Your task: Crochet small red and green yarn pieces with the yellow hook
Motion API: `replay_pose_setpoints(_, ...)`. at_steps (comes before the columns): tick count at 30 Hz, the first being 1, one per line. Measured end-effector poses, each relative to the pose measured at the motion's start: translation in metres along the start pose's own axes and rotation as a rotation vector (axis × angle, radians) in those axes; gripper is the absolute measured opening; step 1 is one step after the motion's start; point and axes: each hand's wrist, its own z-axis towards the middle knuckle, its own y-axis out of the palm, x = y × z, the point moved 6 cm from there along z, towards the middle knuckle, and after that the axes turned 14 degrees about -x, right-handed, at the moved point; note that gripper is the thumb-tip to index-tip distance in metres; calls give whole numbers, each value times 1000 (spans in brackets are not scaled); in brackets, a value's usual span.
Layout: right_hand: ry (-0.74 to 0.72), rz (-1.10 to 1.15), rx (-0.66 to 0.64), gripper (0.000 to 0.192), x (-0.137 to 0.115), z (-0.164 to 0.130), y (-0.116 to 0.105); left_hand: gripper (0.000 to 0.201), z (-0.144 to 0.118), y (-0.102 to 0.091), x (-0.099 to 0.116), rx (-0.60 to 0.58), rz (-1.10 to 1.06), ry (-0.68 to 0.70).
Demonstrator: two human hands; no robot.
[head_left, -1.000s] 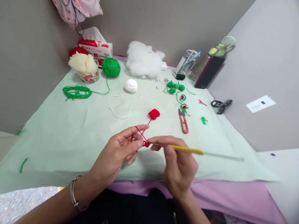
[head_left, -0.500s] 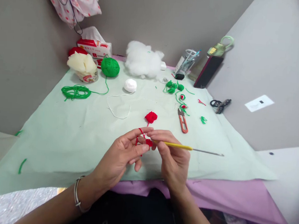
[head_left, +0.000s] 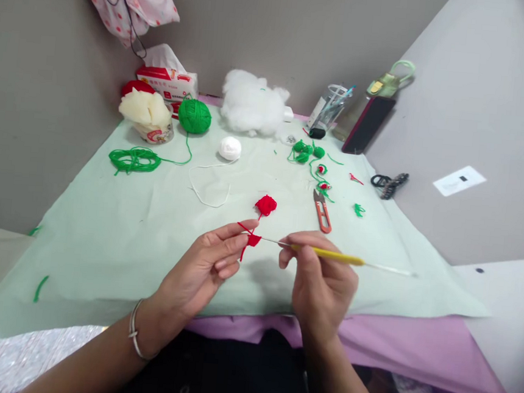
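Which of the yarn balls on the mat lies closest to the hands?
The small red yarn ball, just beyond the left hand; the green ball and white ball lie farther back.

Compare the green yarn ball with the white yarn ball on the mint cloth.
The green yarn ball is clearly larger than the white yarn ball. The green one sits farther back, beside the paper cup; the white one lies nearer the middle of the mint cloth. The green ball's strand runs left to a loose tangle; the white ball's strand curls forward in an open loop. Both are round, wound balls resting untouched, away from both hands.
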Motion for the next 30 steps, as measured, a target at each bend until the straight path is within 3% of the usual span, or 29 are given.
replay_pose_setpoints(2,68,172,-21,17,6,5,2,28,0,2,3,7,51,40)
replay_pose_setpoints(5,106,177,-81,15,7,8,9,34,-1,9,5,-23,163,81)
replay_pose_setpoints(9,35,-10,-102,19,-1,3,12,35,0,12,4,-13,224,97)
replay_pose_setpoints(14,-211,-414,-161,37,-16,-6,18,35,2,6,-3,-5,48,13)
replay_pose_setpoints(16,-149,-302,-89,29,-12,-2,10,30,3,2,-5,-11,-31,-31)
replay_pose_setpoints(19,28,46,90,19,0,5,-7,34,3,-5,2,36,-59,15)
replay_pose_setpoints(21,81,178,105,18,3,8,-9,41,2,-5,6,61,-21,48)
replay_pose_setpoints(24,99,190,5,16,3,8,0,43,2,2,5,42,43,44)
replay_pose_setpoints(30,16,68,63,16,-4,1,0,13,1,3,1,41,67,55)
